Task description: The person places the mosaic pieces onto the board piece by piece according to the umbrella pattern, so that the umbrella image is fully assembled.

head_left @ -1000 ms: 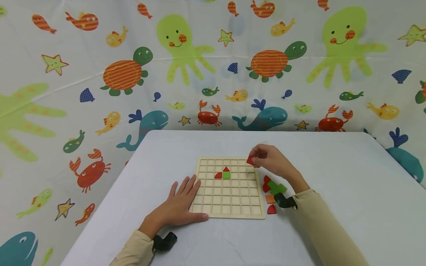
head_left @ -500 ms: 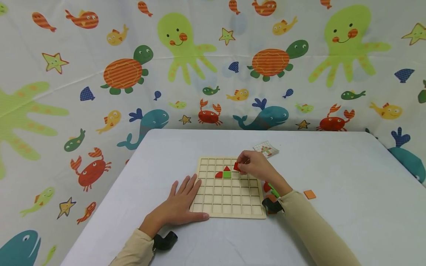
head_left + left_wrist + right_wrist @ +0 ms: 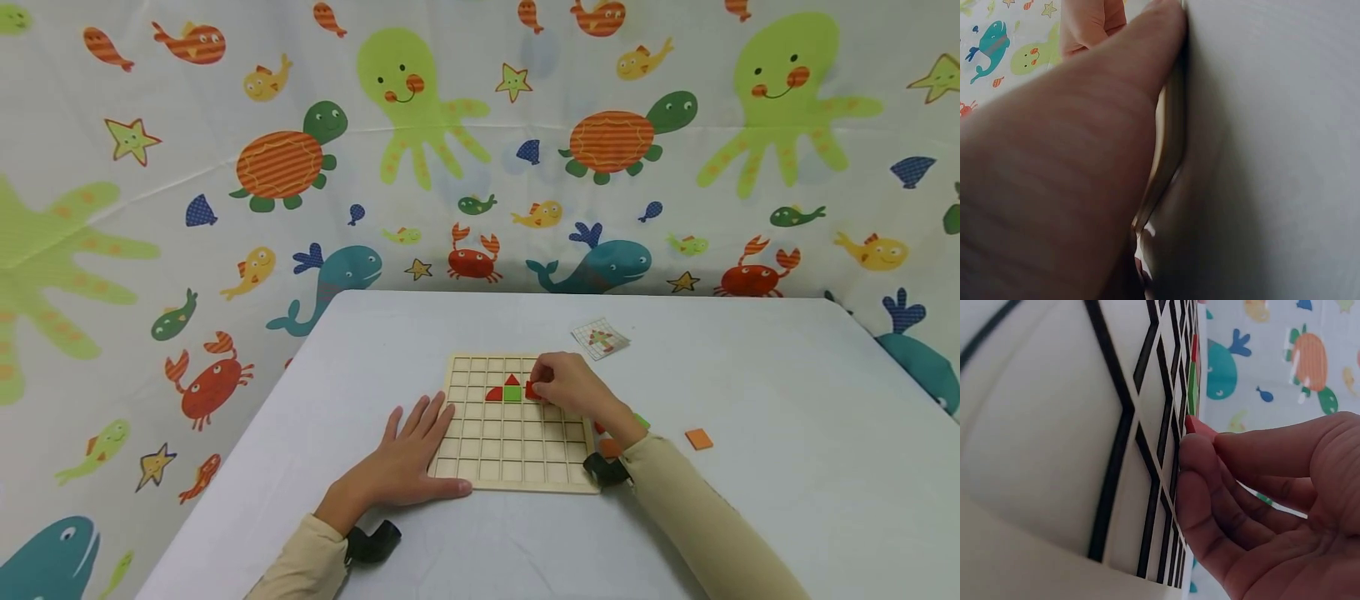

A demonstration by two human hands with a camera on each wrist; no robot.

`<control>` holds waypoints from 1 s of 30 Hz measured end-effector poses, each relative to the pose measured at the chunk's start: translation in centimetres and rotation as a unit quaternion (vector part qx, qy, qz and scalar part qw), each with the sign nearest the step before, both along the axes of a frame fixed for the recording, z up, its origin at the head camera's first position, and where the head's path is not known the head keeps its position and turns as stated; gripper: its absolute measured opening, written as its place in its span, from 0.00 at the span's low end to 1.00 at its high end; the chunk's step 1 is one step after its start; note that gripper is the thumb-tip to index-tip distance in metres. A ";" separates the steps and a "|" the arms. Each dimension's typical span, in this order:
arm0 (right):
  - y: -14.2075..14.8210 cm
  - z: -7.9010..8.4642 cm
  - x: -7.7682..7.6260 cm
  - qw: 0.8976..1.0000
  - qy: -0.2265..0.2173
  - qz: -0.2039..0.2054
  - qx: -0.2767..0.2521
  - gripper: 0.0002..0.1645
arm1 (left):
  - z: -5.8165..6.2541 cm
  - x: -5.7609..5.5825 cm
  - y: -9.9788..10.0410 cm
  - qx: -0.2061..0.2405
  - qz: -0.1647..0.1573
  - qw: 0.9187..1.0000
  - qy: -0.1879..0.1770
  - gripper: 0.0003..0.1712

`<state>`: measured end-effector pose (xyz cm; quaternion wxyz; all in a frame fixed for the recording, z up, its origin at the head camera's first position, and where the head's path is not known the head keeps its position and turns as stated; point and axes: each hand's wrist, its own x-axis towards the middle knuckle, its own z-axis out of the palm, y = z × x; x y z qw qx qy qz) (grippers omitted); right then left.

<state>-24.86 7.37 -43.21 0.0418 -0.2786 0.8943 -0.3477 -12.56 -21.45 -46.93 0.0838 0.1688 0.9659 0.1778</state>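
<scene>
My left hand lies with fingers spread at the near left corner of a wooden grid board, its thumb along the front edge. Over the board, my right hand pinches a small red tile between thumb and fingers; the fingers hide part of its shape. In the right wrist view the red tile is close against the grid. Left of it, a green square tile sits in a cell, with a red triangle tile above and a red quarter-round tile beside it.
Right of the board, an orange tile and a green tile show partly behind the right forearm. Farther right lies an orange square tile. A printed pattern card rests behind the board's far right corner.
My right hand has carried the red tile left from the board's far right corner, then lower towards the green square's row. The left hand stays in place.
</scene>
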 end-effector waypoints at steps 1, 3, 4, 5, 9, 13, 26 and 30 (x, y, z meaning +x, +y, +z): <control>0.0 0.0 0.0 1.000 -0.001 0.003 0.001 0.02 | 0.0 0.0 0.0 0.001 0.000 1.000 0.000 0.70; 0.0 0.0 0.1 1.000 0.002 0.012 0.005 0.02 | 0.1 0.0 0.1 0.000 0.000 1.000 -0.001 0.70; 0.0 0.0 0.1 1.000 0.004 0.015 0.008 0.02 | 0.1 0.0 0.1 -0.001 0.000 1.000 -0.001 0.70; 0.1 0.0 0.1 1.000 0.007 0.018 0.011 0.03 | 0.1 0.0 0.1 -0.001 -0.001 1.000 -0.002 0.70; 0.2 0.1 0.2 0.999 0.016 0.027 0.021 0.04 | 0.1 0.1 0.2 -0.004 0.000 1.000 -0.003 0.70; 0.3 0.0 0.3 0.999 0.022 0.038 0.029 0.05 | 0.1 0.1 0.3 -0.004 0.001 1.000 -0.004 0.70; 1.2 1.3 0.4 0.996 -0.011 0.068 0.065 0.10 | -0.2 -0.1 0.4 -0.009 0.003 1.000 -0.005 0.71; 2.2 2.4 0.3 0.996 -0.016 0.072 0.051 0.13 | -0.2 0.0 0.4 -0.006 0.003 1.000 -0.006 0.71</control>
